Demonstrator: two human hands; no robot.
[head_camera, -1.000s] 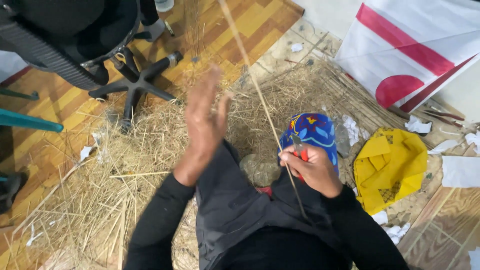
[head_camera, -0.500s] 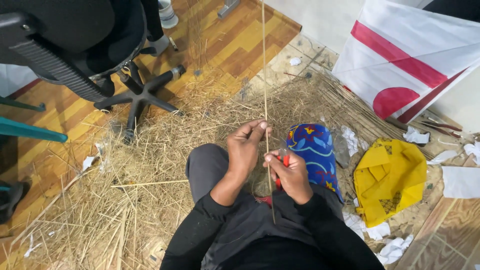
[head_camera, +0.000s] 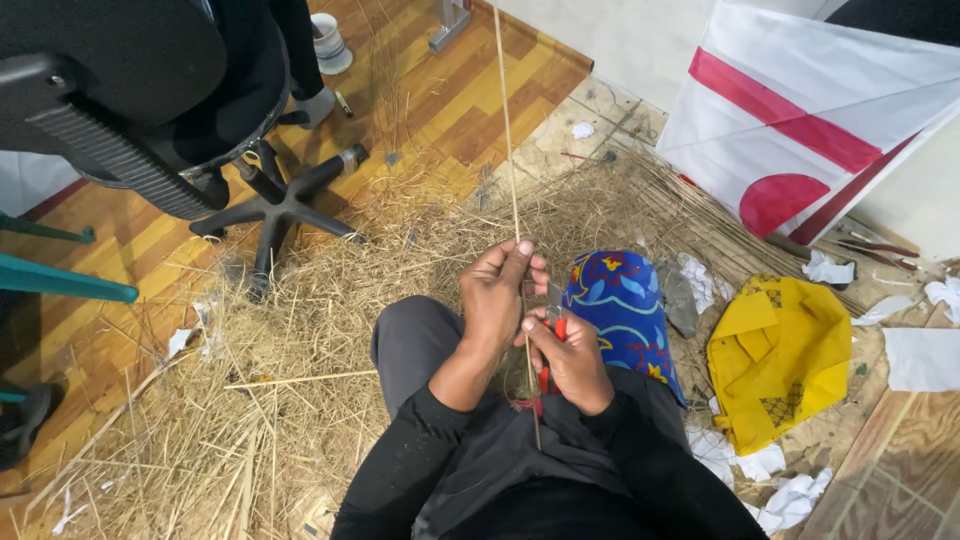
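Straw litter (head_camera: 250, 330) around, office chair (head_camera: 150, 110) left, yellow cloth (head_camera: 780, 355) right

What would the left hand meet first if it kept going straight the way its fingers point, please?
The left hand points up the thin stick it pinches. Beyond its fingertips lies the loose straw on the floor; depth is unclear, so that is a guess.

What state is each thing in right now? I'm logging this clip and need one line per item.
left hand: pinching the thin stick.
right hand: closed around the red-handled tool.
thin stick: near upright, held between both hands.
red-handled tool: gripped, blade against the stick.
yellow cloth: crumpled on the floor.
blue patterned cloth: draped beside the knee.
office chair: upright, unoccupied.
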